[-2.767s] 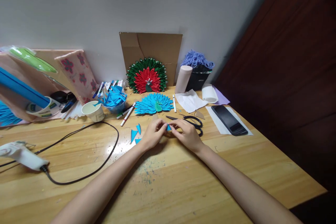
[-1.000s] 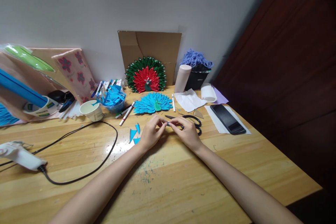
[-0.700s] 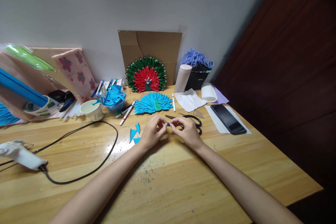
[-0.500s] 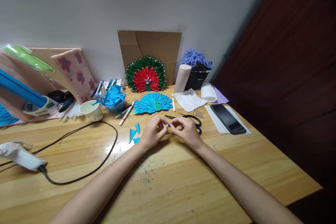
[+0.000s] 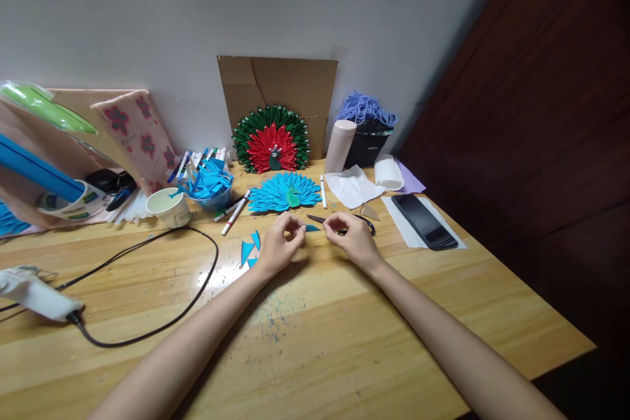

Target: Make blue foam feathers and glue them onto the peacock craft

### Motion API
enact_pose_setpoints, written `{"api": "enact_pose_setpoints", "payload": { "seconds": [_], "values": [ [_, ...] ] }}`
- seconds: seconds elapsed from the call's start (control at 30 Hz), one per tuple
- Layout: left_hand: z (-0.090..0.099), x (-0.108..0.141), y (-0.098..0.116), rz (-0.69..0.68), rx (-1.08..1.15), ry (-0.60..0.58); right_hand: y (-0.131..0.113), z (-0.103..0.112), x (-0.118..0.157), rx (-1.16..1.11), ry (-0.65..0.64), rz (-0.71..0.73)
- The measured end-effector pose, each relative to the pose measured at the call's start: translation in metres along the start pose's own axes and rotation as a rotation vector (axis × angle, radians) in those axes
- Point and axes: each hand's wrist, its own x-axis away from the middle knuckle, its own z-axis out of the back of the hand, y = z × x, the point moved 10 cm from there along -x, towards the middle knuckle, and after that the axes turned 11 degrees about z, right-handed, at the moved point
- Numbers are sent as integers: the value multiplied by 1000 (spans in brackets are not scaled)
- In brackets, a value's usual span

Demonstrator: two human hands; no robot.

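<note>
My left hand (image 5: 283,244) is closed in a pinch. A small blue paper piece (image 5: 313,228) sticks out at its fingertips, pointing right. A short gap separates it from my right hand (image 5: 355,240), whose thumb and fingers are also pinched together; anything between them is too small to make out. Black-handled scissors (image 5: 316,218) lie behind my right hand, which partly hides them. Several blue scraps (image 5: 247,251) rest on the table left of my left hand. Just beyond both hands lies a blue layered peacock (image 5: 283,192) with a green body.
A glue gun (image 5: 39,294) with a looping black cord sits at the left. Behind are a paper cup (image 5: 170,210), a tub of blue pieces (image 5: 210,187) and a red-green peacock (image 5: 274,147) against cardboard (image 5: 295,85). At the right lie a phone (image 5: 423,220) and paper roll (image 5: 388,172).
My hands have moved apart from fingertip contact. The blue piece now shows at my left fingertips, extending toward the right. The view has shifted slightly.
</note>
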Motion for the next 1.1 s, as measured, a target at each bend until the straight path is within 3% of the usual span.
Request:
{"api": "enact_pose_setpoints", "payload": {
  "seconds": [0.17, 0.33, 0.73, 1.1],
  "values": [
    [-2, -2, -7, 57, 40, -21, -11, 3, -3, -44, 7, 66],
    [-10, 1, 0, -10, 35, -96, -33, -6, -2, -20, -75, 177],
    [-24, 4, -1, 47, 21, -246, -37, -10, -1, 49, -115, 220],
    [-26, 1, -12, 114, 102, -259, -56, -17, 5, 331, -154, 471]
  ]
}}
